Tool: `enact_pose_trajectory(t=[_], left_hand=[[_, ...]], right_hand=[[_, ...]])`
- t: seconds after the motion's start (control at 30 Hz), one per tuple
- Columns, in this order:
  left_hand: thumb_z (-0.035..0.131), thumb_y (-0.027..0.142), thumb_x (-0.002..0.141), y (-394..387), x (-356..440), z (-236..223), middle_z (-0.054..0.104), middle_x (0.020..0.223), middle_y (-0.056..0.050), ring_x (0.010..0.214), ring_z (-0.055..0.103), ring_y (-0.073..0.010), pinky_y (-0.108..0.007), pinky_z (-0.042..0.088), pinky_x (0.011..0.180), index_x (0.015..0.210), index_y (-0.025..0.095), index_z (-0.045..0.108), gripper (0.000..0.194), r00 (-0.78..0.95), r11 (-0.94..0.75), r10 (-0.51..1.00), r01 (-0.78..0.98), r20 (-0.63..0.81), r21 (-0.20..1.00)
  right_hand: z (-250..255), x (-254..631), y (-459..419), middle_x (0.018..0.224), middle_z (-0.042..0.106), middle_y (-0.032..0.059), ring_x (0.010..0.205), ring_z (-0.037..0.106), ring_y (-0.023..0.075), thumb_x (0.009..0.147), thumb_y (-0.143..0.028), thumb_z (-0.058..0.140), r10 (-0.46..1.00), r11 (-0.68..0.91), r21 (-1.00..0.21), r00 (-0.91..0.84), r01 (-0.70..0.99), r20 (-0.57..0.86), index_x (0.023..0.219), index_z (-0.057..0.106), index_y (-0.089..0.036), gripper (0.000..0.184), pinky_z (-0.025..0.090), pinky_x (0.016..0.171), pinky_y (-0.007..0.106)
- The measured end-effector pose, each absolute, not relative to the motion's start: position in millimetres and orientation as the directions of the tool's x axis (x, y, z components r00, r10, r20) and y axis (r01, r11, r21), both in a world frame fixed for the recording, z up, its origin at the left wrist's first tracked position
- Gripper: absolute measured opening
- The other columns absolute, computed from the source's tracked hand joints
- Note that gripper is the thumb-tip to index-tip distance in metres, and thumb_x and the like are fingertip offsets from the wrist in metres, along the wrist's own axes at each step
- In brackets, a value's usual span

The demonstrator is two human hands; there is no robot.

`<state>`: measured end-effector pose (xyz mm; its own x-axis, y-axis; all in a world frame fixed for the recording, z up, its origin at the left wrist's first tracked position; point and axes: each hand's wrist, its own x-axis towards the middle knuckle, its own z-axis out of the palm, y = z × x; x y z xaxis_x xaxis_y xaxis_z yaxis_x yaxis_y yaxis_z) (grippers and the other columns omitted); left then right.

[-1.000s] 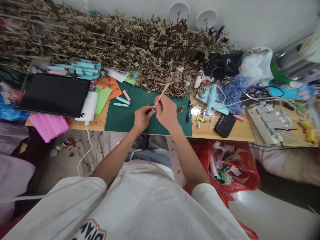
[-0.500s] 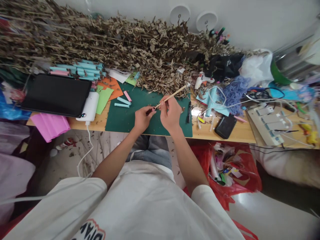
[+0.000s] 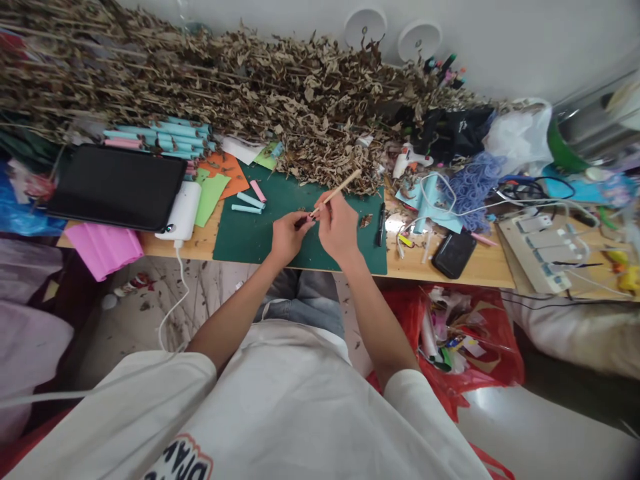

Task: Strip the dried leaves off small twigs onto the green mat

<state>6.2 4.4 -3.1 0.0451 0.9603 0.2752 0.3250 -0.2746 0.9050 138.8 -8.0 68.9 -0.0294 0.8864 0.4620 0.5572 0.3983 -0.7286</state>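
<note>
My left hand point(image 3: 287, 238) is closed in a pinch over the green cutting mat point(image 3: 240, 240). Between its fingertips is a small pink paper tube with a dark end, mostly hidden by the fingers. A thin wooden stick point(image 3: 345, 184) slants up and to the right out of my right hand point(image 3: 339, 227), whose fingers are wrapped round it. The stick's lower tip meets the dark end at my left fingertips; whether it goes inside, I cannot tell. Left of my hands lie two blue paper tubes point(image 3: 249, 201) and a pink paper tube point(image 3: 258, 191).
Dried leafy stems point(image 3: 300, 100) heap along the back. A black tablet point(image 3: 117, 187), white power bank point(image 3: 181, 212) and stacked blue tubes point(image 3: 175, 137) stand left. To the right are a black pen point(image 3: 381, 227), glue gun point(image 3: 410, 160), black phone point(image 3: 454, 253) and power strip point(image 3: 537, 250).
The wooden stick's upper end has come down and to the left, so less of it shows above my right hand. My left hand keeps its pinch. The whole view has shifted slightly.
</note>
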Motion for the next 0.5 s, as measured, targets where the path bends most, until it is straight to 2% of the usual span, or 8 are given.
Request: enact_pose_trajectory(t=[0.5], left_hand=[[0.07,0.021,0.081,4.6,6.8,-1.7,0.076,0.086,-0.005,0.074,0.067,-0.0163,-0.027,0.052,0.073,0.09,0.017,0.075,0.011,0.05,-0.255,0.966,0.34,0.254,0.905]], right_hand=[[66.3,138.8,-7.8,0.082,0.063,0.0017,0.076,0.064,0.0169,0.102,-0.036,0.034,0.862,0.432,-0.691,-0.041,0.58,0.505,0.098,0.049,-0.025,0.02,0.053,0.075,0.034]])
